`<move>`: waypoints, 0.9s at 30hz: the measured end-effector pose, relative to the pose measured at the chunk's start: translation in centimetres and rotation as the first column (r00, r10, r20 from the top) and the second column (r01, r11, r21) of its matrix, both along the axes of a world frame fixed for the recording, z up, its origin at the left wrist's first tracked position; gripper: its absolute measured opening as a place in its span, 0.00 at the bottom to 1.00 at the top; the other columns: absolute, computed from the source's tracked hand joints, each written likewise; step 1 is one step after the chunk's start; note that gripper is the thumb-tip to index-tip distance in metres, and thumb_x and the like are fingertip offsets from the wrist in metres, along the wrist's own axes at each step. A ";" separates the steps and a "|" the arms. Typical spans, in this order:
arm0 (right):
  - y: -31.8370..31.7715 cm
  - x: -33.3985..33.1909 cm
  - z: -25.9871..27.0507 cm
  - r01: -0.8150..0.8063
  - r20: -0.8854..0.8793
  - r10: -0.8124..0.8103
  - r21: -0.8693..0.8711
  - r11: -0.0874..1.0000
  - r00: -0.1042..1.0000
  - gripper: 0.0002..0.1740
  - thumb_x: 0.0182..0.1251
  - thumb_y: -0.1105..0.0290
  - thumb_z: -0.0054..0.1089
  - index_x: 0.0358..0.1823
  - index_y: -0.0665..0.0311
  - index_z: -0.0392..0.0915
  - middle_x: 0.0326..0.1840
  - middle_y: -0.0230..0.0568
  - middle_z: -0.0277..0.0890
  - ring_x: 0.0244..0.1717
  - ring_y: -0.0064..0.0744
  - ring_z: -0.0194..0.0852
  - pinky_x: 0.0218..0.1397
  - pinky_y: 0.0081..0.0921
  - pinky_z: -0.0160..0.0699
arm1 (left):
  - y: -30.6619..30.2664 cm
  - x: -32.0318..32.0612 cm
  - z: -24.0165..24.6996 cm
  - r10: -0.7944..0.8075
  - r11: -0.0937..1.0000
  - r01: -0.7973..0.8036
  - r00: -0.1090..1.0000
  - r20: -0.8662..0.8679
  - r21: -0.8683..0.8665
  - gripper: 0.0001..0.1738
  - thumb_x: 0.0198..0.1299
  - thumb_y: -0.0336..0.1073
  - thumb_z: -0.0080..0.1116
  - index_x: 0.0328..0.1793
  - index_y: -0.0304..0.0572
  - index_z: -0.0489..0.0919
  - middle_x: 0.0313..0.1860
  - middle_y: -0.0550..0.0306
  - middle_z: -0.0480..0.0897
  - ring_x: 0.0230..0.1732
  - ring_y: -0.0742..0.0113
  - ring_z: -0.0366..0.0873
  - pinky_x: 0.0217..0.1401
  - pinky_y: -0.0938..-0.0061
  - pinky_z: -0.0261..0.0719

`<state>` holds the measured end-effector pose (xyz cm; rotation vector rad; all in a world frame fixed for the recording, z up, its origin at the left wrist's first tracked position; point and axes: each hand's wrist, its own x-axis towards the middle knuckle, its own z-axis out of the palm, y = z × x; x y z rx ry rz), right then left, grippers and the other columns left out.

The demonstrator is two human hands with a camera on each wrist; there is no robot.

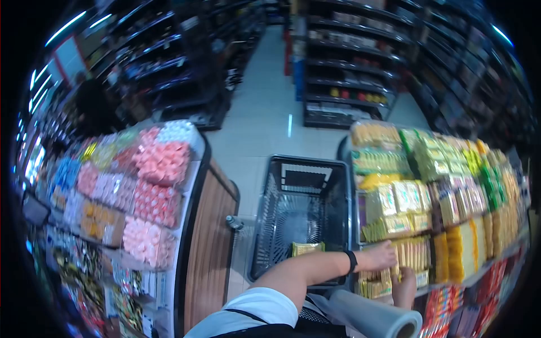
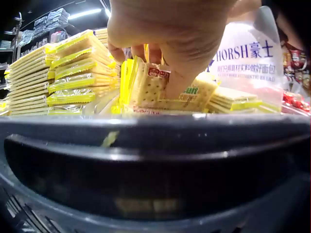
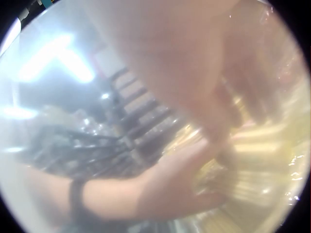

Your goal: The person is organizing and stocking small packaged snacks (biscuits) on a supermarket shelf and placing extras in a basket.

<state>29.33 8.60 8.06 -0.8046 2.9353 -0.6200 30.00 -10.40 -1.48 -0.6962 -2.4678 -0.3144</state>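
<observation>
Pinching a biscuit packet (image 2: 148, 90), the left hand (image 2: 170, 34) has its thumb across the front of the wrapper and its fingertips behind it. I can read part of the green lettering beside the thumb and see a dark red label near the top edge. The right hand (image 1: 404, 287) is down among the same goods, just beside the left one; my right-wrist feed is hazy, as if seen through clear plastic, so I cannot tell whether its fingers are gripping anything.

Around the left hand I have stacked packets (image 2: 73, 77) in yellow-edged wrappers on one side, and on the other a printed bag (image 2: 250, 60) reading HORSH. A dark plastic edge (image 2: 155, 133) runs across in front of the packet. A black wristband (image 1: 351, 261) circles the left wrist.

Below the forearms, close to the right arm, I see a roll of clear plastic (image 1: 375, 312). Next to the display, a black basket (image 1: 338, 197) stands with one yellow packet (image 1: 307, 248) at its near end. Across from it, pink packs (image 1: 163, 163) sit in clear bins above a wooden side panel (image 1: 211, 236). Farther out, a tiled floor (image 1: 259, 112) leads between dark shelves (image 1: 355, 50).
</observation>
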 end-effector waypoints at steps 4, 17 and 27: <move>0.3 -0.4 0.0 -0.180 0.024 0.179 0.039 0.983 0.983 0.29 0.52 0.75 0.73 0.58 0.70 0.75 0.51 0.54 0.76 0.51 0.56 0.75 0.56 0.41 0.74 | -0.3 1.4 5.5 -0.133 0.930 0.030 0.956 0.261 0.365 0.14 0.46 0.35 0.68 0.39 0.48 0.77 0.37 0.59 0.78 0.45 0.57 0.78 0.49 0.56 0.70; 4.9 -1.5 -1.1 0.030 0.196 0.126 -0.642 0.767 0.972 0.31 0.71 0.74 0.58 0.74 0.63 0.63 0.64 0.50 0.73 0.59 0.38 0.74 0.60 0.32 0.74 | 6.3 1.2 8.5 -0.745 -0.224 -0.293 0.667 0.031 0.929 0.33 0.55 0.21 0.64 0.68 0.38 0.66 0.54 0.58 0.77 0.55 0.70 0.76 0.55 0.73 0.79; 1.1 2.3 2.3 0.178 0.073 -0.164 -0.485 0.856 0.984 0.16 0.74 0.74 0.57 0.61 0.67 0.74 0.47 0.37 0.78 0.47 0.26 0.76 0.48 0.22 0.72 | -20.7 8.5 12.1 -0.118 -0.199 -0.276 0.959 0.256 0.941 0.19 0.73 0.31 0.54 0.68 0.39 0.71 0.56 0.56 0.81 0.54 0.71 0.80 0.60 0.71 0.80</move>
